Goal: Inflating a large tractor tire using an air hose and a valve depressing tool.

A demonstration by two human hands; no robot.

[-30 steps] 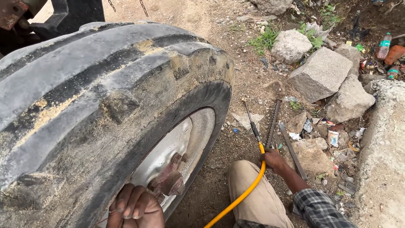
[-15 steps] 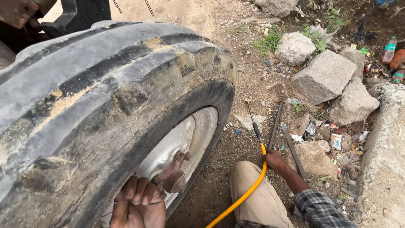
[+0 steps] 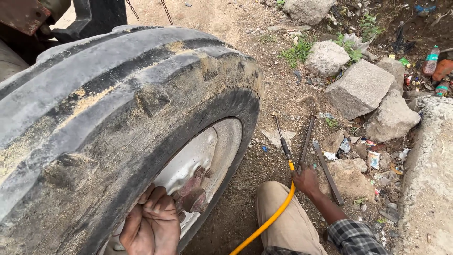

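Observation:
A large, worn, dusty tyre (image 3: pixel 118 123) on a silver rim (image 3: pixel 198 156) fills the left half of the view. My left hand (image 3: pixel 151 224) lies against the rim just left of the rusty hub (image 3: pixel 191 196), fingers together and pointing up, holding nothing. My right hand (image 3: pixel 306 180) rests on the dirt beside my knee (image 3: pixel 278 208), closed round the near end of a rusty metal bar (image 3: pixel 306 137). A yellow air hose (image 3: pixel 271 219) runs past that hand to a black nozzle with a thin stem (image 3: pixel 281 141) lying on the ground.
A second flat metal bar (image 3: pixel 328 172) lies right of my right hand. Big grey stones (image 3: pixel 361 87) and litter, with plastic bottles (image 3: pixel 432 59), crowd the right side. A concrete kerb (image 3: pixel 432 189) runs along the far right. Vehicle bodywork (image 3: pixel 89 16) stands behind the tyre.
My left hand has slid up the rim toward the hub. The right hand stays on the bar by the hose. The view has dropped slightly.

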